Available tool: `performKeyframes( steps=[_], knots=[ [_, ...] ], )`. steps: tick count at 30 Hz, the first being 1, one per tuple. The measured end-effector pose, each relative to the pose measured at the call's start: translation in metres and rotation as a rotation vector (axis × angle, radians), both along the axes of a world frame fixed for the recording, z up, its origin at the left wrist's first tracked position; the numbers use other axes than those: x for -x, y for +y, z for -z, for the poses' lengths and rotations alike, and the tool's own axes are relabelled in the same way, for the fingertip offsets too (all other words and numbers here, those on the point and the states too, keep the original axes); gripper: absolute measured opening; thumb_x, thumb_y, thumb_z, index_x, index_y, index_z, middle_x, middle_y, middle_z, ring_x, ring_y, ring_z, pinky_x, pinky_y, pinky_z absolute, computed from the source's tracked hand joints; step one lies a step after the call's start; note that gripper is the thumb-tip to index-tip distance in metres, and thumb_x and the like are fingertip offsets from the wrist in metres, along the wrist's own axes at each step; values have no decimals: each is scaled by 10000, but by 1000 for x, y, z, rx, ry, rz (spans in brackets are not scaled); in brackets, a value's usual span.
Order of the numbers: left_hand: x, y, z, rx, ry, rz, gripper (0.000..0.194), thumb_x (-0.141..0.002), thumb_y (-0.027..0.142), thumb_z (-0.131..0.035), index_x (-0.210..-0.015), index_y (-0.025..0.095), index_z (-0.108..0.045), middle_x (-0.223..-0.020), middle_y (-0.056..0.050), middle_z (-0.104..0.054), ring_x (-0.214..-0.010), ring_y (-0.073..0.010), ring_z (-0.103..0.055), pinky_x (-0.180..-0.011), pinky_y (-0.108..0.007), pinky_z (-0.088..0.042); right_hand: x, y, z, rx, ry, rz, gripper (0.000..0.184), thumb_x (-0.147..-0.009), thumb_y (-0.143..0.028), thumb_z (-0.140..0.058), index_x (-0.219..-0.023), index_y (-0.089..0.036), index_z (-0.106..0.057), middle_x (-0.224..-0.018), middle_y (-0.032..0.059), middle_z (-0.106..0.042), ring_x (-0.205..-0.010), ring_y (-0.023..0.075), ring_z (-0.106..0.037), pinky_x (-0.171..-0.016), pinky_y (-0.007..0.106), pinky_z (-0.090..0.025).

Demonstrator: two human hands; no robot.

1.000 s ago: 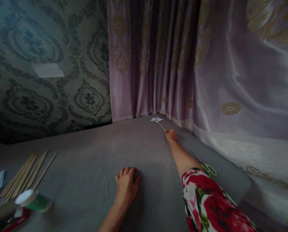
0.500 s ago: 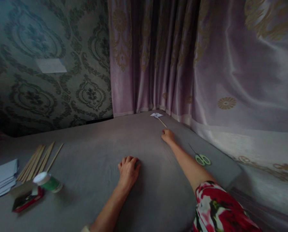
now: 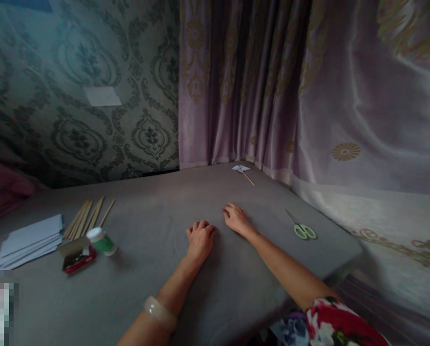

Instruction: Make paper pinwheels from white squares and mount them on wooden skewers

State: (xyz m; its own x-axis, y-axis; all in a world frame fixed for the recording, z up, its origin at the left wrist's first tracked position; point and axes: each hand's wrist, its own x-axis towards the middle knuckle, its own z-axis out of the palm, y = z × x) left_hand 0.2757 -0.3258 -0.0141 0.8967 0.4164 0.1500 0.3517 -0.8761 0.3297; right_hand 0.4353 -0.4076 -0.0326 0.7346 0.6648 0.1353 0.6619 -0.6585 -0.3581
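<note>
Lower centre: one pale bracelet (image 3: 159, 312), on the left wrist. Lower left: one open red box (image 3: 78, 263), small items inside; beside it, one white-capped bottle (image 3: 104, 242), tilted. Centre: left hand (image 3: 200, 240), fingers loosely bent and slightly apart, empty, on the grey cloth surface (image 3: 150, 274). Left edge: white sheets (image 3: 34, 240), stacked unevenly. Right: green-handled scissors (image 3: 304, 232), lying flat. Centre, slightly beyond the left hand: right hand (image 3: 236, 218), fingers loosely curled, drawn back from the pinwheel (image 3: 240, 168) and clasping nothing (so both hands are free). Left: wooden sticks (image 3: 83, 218), fanned. Far, upper centre: the white pinwheel, lying near the curtain (image 3: 196, 96), released, its stick towards the lower right.
</note>
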Motion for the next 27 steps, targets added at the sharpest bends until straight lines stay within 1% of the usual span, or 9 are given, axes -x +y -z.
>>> performKeyframes(
  steps=[4,7,10,13,17,19,20,22,27],
  knots=[
    [6,-3,-4,-26,53,64,355,-932,229,-351,-1135,245,-641,-1148,-87,-599,-1079,-249,-494,-833,-380,-373,9,1,1,-35,-3,-37,309,-850,-246,-509,-1119,-259,-661,-1322,55,-558,-1214,197,-490,-1008,323,-351],
    [10,-4,-2,-39,78,101,380,-938,213,-321,-1182,238,-611,-1204,-97,-577,-1111,-248,-488,-865,-382,-381,-3,1,0,-69,4,1,259,-851,-262,-520,-1044,-286,-691,-1198,27,-648,-1120,174,-561,-967,283,-375],
    [12,-2,4,-42,63,100,396,-939,202,-309,-1231,225,-576,-1261,-100,-549,-1152,-249,-471,-910,-390,-371,-33,-3,-2,-93,28,120,219,-854,-292,-528,-971,-286,-714,-1055,18,-710,-1021,164,-619,-892,247,-415],
    [12,1,7,-30,55,102,392,-935,199,-324,-1241,223,-568,-1270,-100,-545,-1171,-244,-466,-937,-395,-356,-76,-17,-5,-104,58,306,212,-847,-292,-547,-967,-252,-718,-1009,41,-720,-967,177,-647,-820,243,-448],
    [9,4,6,-24,61,114,370,-928,214,-353,-1218,235,-583,-1260,-92,-554,-1162,-244,-465,-935,-402,-345,-133,-46,-12,-114,67,590,268,-912,-281,-475,-1083,-199,-663,-1061,88,-682,-1010,218,-626,-826,311,-473],
    [8,5,5,-22,61,114,364,-926,216,-353,-1201,237,-591,-1250,-92,-558,-1145,-246,-467,-924,-404,-345,-156,-57,-15,-111,71,688,283,-921,-319,-494,-1136,-174,-606,-1127,103,-630,-1010,218,-607,-849,376,-489],
    [7,5,5,-19,60,113,360,-924,216,-354,-1191,238,-594,-1246,-93,-560,-1138,-246,-466,-919,-404,-344,-166,-59,-16,-109,74,712,315,-907,-345,-529,-1161,-163,-569,-1159,90,-597,-1001,207,-597,-852,413,-499],
    [6,5,4,-11,56,109,351,-921,218,-359,-1178,240,-597,-1240,-93,-561,-1130,-244,-463,-917,-403,-343,-182,-59,-16,-109,74,725,336,-899,-347,-547,-1180,-163,-545,-1184,87,-570,-1002,205,-587,-845,424,-508],
    [5,7,3,16,63,103,323,-916,225,-377,-1143,245,-606,-1225,-83,-566,-1130,-241,-456,-924,-402,-336,-209,-36,-8,-103,88,681,335,-898,-341,-548,-1183,-164,-544,-1184,87,-569,-1000,206,-588,-836,416,-511]
  ],
)
